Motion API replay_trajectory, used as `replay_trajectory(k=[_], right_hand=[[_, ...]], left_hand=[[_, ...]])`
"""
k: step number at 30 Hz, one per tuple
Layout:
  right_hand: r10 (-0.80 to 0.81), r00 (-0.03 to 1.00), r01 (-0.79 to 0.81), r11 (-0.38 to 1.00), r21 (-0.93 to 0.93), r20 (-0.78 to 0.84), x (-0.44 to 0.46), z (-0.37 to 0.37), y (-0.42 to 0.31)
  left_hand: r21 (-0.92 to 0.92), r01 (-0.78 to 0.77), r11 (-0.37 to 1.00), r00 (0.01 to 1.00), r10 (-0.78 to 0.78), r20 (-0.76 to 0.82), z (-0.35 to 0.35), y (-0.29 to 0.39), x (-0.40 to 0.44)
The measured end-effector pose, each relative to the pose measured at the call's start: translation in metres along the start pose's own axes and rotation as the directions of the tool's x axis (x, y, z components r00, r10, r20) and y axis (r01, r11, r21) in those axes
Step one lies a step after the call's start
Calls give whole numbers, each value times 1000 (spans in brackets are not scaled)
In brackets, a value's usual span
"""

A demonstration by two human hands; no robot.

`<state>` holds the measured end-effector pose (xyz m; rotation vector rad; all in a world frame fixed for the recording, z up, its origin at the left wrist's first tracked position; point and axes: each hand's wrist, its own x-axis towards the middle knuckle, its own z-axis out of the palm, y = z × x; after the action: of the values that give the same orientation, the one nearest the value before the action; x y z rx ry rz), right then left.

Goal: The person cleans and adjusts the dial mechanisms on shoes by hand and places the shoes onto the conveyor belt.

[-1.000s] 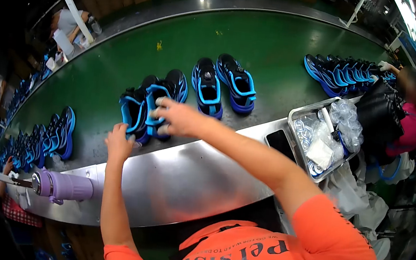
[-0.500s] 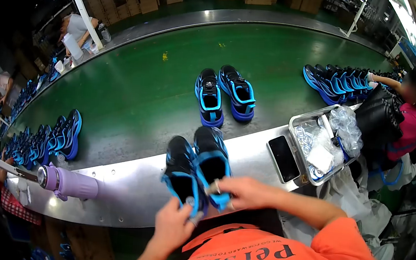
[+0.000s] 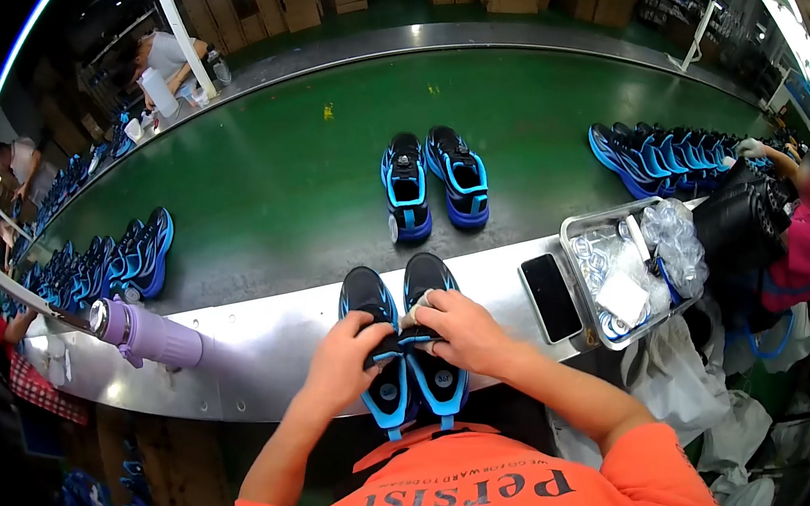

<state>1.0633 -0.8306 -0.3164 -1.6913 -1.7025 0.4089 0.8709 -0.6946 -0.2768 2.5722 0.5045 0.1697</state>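
Note:
A pair of black and blue sneakers stands at the metal edge in front of me, toes pointing away. My left hand (image 3: 354, 348) has its fingers closed on the tongue area of the left sneaker (image 3: 369, 292). My right hand (image 3: 461, 332), fingers bent in a pinch, is at the tongue area of the right sneaker (image 3: 430, 273). My fingers cover the lacing part of both. A small round grey disc (image 3: 390, 391) shows inside the left sneaker, and another round disc (image 3: 443, 378) inside the right one. Their heels are close to my shirt.
Another sneaker pair (image 3: 431, 182) stands on the green belt (image 3: 267, 162). Sneaker rows (image 3: 662, 161) lie right, others (image 3: 101, 268) left. A purple bottle (image 3: 158, 337), a phone (image 3: 550, 298) and a plastic tray (image 3: 573, 232) line the metal ledge. A co-worker (image 3: 808, 224) sits at right.
Both my hands have moved forward from the heels to the tongues of the sneakers. The discs inside the sneakers now show. The co-worker's hand at right has shifted along the sneaker row.

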Motion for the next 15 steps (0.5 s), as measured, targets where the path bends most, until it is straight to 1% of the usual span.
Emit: replay_trajectory(k=[1, 2, 4, 5, 6, 8, 9, 11, 12, 13, 15], right_hand=[[23, 1000, -23, 1000, 11, 10, 0, 1, 1], [57, 998, -59, 992, 108, 24, -3, -1, 4], [124, 990, -139, 944, 301, 69, -18, -7, 8], [79, 994, -97, 945, 311, 72, -22, -13, 3], [30, 997, -39, 989, 145, 67, -29, -15, -10], [-97, 995, 95, 993, -72, -19, -42, 3, -20], [-160, 986, 151, 977, -151, -45, -43, 12, -22], [-176, 984, 164, 954, -250, -23, -40, 18, -30], [-180, 983, 166, 939, -300, -19, -39, 19, -33], [-163, 987, 155, 942, -298, -3, -40, 22, -33], [-114, 992, 105, 982, -156, -50, -44, 23, -30]], left_hand=[[59, -15, 998, 1000, 16, -19, 7, 1, -4], [54, -19, 998, 998, 22, -55, 11, 5, -11], [103, -60, 993, 992, 70, -101, 21, 10, -31], [142, -73, 987, 991, 88, -105, 31, 13, -43], [143, -87, 986, 987, 104, -121, 39, 15, -51], [208, -109, 972, 976, 144, -161, 48, 14, -57], [245, -114, 963, 977, 154, -148, 53, 13, -55], [325, -131, 937, 974, 182, -133, 58, 10, -46], [331, -119, 936, 978, 168, -124, 59, 10, -45], [336, -111, 936, 981, 157, -114, 60, 11, -45], [352, -114, 929, 979, 166, -120, 58, 12, -46]])
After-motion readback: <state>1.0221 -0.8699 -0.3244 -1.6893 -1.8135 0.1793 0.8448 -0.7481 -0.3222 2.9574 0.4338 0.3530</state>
